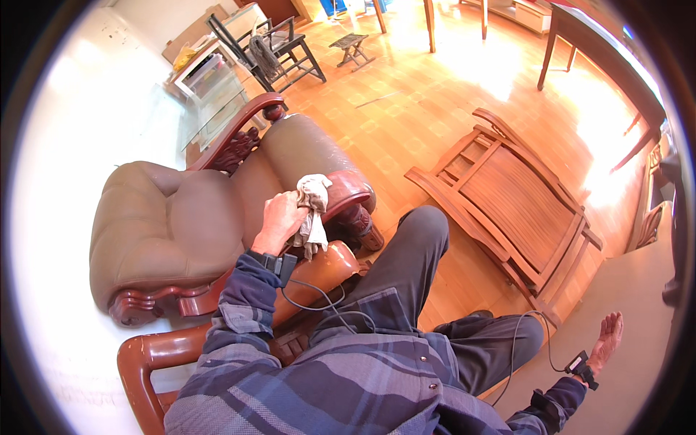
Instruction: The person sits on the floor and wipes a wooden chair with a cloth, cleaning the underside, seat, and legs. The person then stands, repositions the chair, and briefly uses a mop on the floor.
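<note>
My left hand (280, 220) grips a crumpled, stained white cloth (314, 193). Cloth and hand are over the near armrest (348, 190) of a brown leather armchair (204, 209) with a carved reddish wood frame; whether the cloth presses on the wood cannot be told. Part of the cloth hangs down along the armrest's inner end. On the other side, my right hand (606, 340) is held out, fingers extended and nothing in it. Below or beside it lies a flat greyish-brown surface (609, 288). Both wrists wear black straps with cabled devices.
I sit on a wooden seat with a worn armrest (163, 348). A slatted wooden folding chair (516, 201) is ahead to the right. Farther off are a folding stool (350, 43), a dark armchair (288, 46), glass panes (217, 111) and a dark table (603, 60).
</note>
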The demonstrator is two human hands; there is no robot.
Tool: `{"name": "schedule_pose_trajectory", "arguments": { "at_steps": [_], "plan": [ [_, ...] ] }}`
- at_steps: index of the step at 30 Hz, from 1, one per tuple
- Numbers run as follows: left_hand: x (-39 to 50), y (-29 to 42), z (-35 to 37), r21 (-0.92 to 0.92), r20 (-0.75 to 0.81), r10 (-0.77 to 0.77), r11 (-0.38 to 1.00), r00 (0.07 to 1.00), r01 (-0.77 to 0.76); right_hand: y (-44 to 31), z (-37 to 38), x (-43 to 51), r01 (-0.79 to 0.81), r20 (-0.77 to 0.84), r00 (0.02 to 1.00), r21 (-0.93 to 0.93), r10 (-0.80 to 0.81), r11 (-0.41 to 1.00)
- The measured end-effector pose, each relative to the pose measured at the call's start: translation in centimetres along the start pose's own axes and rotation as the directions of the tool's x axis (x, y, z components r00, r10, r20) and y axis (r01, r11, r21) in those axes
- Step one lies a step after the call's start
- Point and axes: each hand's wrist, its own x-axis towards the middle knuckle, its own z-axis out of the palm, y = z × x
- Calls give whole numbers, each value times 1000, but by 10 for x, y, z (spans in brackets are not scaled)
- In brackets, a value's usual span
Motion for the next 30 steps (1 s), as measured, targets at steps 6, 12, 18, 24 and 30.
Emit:
{"name": "schedule_pose_trajectory", "arguments": {
  "at_steps": [6, 12, 18, 24, 30],
  "plan": [
    [-10, 1, -6, -63, 3, -34, 997, 999, 34, -5, 10, -36, 10, 26, 1000, 24, -11, 1000],
    [-31, 1, -18, -33, -16, 29, 999, 999, -29, -1, 13, -44, 1, 16, 1000, 69, -2, 998],
    [-20, -14, -7, 94, 38, 43, 994, 998, -46, 16, 28, -53, -28, 33, 999, 109, 25, 994],
    [-4, -27, 10, 161, -46, 23, 987, 999, -16, 24, 29, -62, -40, 62, 998, 151, 31, 988],
    [-5, -36, -10, -166, 150, -81, 980, 985, 106, 27, 2, -72, -29, 6, 1000, 114, 29, 993]
  ]
}}
